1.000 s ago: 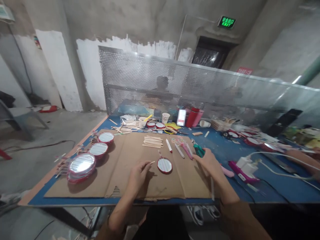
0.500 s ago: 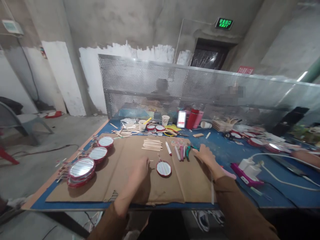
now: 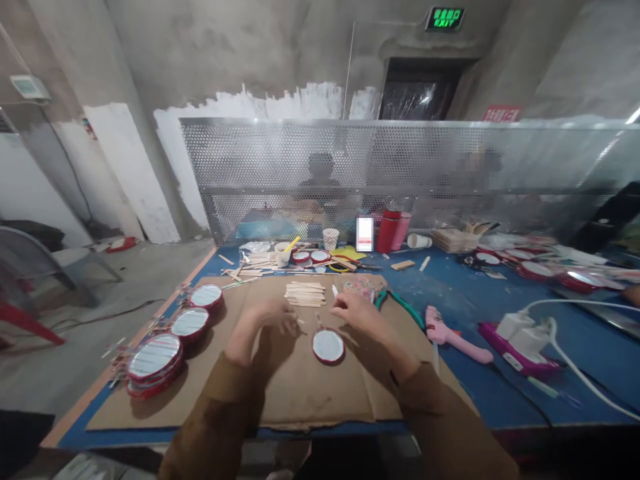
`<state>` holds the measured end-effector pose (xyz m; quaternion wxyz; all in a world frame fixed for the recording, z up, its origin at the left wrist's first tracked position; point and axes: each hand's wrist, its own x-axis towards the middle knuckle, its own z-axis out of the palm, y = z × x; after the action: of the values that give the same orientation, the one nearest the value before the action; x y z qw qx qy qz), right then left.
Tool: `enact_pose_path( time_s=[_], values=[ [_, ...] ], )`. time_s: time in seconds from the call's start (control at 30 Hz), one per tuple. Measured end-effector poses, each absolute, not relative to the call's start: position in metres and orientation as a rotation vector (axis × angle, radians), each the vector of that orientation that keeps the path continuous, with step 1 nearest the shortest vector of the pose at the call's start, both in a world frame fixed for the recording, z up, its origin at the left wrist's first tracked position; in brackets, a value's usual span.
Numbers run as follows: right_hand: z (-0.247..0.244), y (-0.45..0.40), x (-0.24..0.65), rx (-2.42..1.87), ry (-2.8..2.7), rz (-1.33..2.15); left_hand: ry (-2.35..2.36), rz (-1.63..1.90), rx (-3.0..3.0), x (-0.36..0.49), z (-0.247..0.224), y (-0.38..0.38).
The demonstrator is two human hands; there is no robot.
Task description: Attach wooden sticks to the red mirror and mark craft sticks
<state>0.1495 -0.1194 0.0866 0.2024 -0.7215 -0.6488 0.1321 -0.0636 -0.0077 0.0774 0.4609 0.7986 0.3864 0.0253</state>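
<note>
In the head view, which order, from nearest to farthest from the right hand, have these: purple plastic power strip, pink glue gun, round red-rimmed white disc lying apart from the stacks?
1. Round red-rimmed white disc: just left of the right hand.
2. Pink glue gun: to the hand's right.
3. Purple plastic power strip: farther right.

Blue worktop [image 3: 457,287], perforated screen [image 3: 240,160] behind; grey wall [image 3: 225,53], partly white; lit exit sign [image 3: 445,19] above a dark doorway [image 3: 420,99]; chair [image 3: 84,259] on the grey floor [image 3: 147,272], left.
</note>
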Motion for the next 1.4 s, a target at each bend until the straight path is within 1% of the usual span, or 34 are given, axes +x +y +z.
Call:
enact_pose_path(
  time_s=[0.03,0.1,0.17,0.33,0.5,0.63,0.83,1.17,1.4],
  values=[
    [0.083,-0.116,0.142,-1.993,-1.8,0.428,0.89,0.048,1.903,-0.068,0.071,-0.001],
    [0.078,-0.113,0.133,-1.996,-1.761,0.48,0.707,0.259,1.59,-0.08,0.058,0.01],
    [0.074,-0.114,0.132,-2.047,-1.747,0.49,0.689,0.387,1.436,-0.087,0.049,0.015],
    [0.073,-0.122,0.14,-2.19,-1.836,0.595,0.791,0.66,1.495,-0.07,0.041,0.008],
    [0.069,-0.122,0.14,-2.166,-1.932,0.666,0.73,0.756,1.556,-0.041,0.041,-0.007],
    [0.064,-0.12,0.137,-2.146,-1.941,0.707,0.747,0.833,1.586,-0.042,0.043,-0.008],
    [0.058,-0.124,0.143,-2.15,-1.871,0.656,0.808,0.884,1.541,-0.055,0.046,-0.001],
    [0.077,-0.132,0.132,-2.185,-1.88,0.734,0.755,0.737,1.469,-0.048,0.04,0.004],
    [0.067,-0.127,0.14,-2.179,-1.874,0.69,0.705,0.626,1.436,-0.041,0.043,-0.005]
  ],
)
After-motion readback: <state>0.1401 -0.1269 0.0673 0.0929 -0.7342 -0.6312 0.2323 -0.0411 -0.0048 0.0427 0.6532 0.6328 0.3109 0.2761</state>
